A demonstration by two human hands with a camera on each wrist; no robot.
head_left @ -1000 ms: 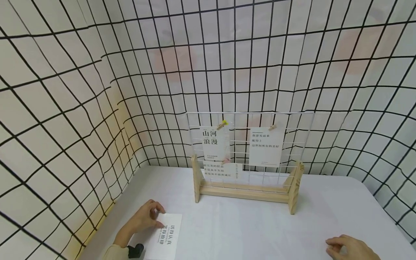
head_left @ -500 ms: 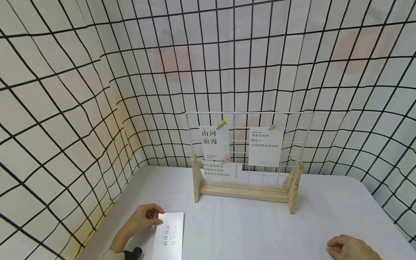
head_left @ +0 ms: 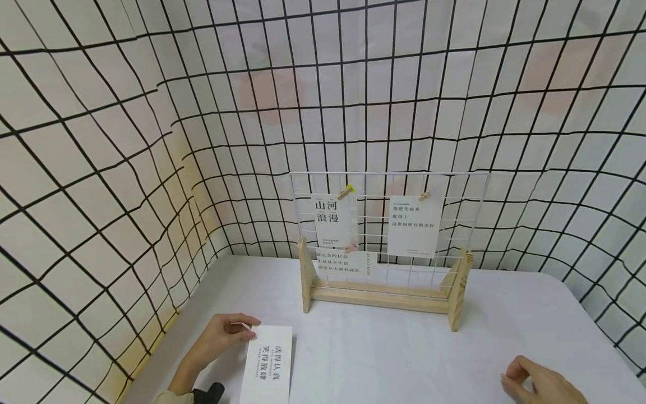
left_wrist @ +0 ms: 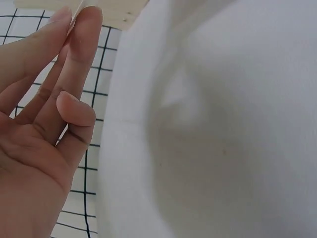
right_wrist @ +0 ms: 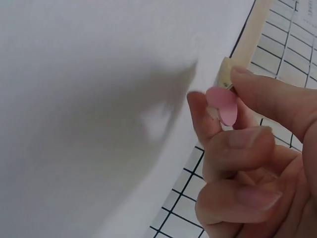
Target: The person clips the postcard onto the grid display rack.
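My left hand (head_left: 248, 330) pinches the near-left corner of a white card (head_left: 268, 363) with black print, which lies on the white table (head_left: 383, 348) at the front left. In the left wrist view the left hand (left_wrist: 74, 14) shows thumb and fingers pressed together on a thin edge. My right hand (head_left: 511, 377) hovers at the front right. In the right wrist view the right hand (right_wrist: 225, 89) pinches a small wooden clip with a pink heart (right_wrist: 223, 105).
A white wire grid (head_left: 456, 193) in a wooden stand (head_left: 378, 297) stands mid-table. Three printed cards (head_left: 333, 221) hang on it from small clips (head_left: 345, 193). Checked cloth walls (head_left: 101, 168) enclose the table on the left and behind.
The card has slid a little right and turned more upright under my left hand. My right hand has stayed in place, its fingers raised slightly.
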